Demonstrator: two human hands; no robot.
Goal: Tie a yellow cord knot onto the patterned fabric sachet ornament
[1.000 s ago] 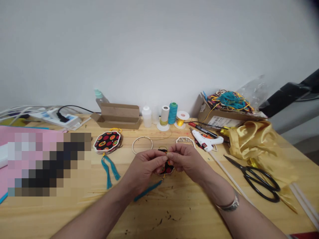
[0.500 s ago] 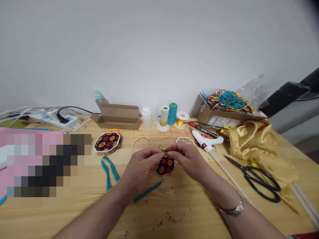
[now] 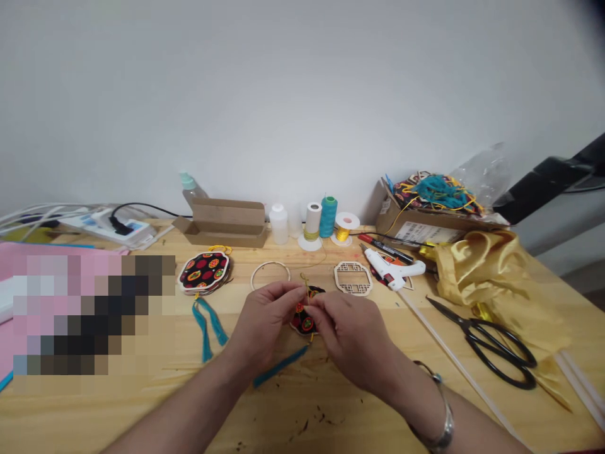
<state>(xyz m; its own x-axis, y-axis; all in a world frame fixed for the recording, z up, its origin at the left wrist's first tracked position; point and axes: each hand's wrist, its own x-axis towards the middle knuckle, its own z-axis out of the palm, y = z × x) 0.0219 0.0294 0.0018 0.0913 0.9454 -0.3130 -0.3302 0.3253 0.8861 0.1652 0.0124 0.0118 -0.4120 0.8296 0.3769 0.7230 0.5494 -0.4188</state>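
Between my hands lies a small pendant of black fabric with red and orange flowers and a pale scalloped rim. A teal tassel trails from it toward the lower left. Thin gold cord rises in a small loop at the pendant's top. The fingers of my left hand are pinched on this cord at the upper left. Over the pendant's right side, my right hand pinches the cord too, its thumb and forefinger pressed together. Both hands hide part of the pendant.
A stack of similar pendants lies left, near a wooden ring. A lattice frame, a white glue gun, black scissors and gold cloth lie right. Thread spools and cardboard boxes line the wall.
My right hand has moved down and slightly left, over the pendant, uncovering the lattice frame. My left hand stays nearly in place at the cord.
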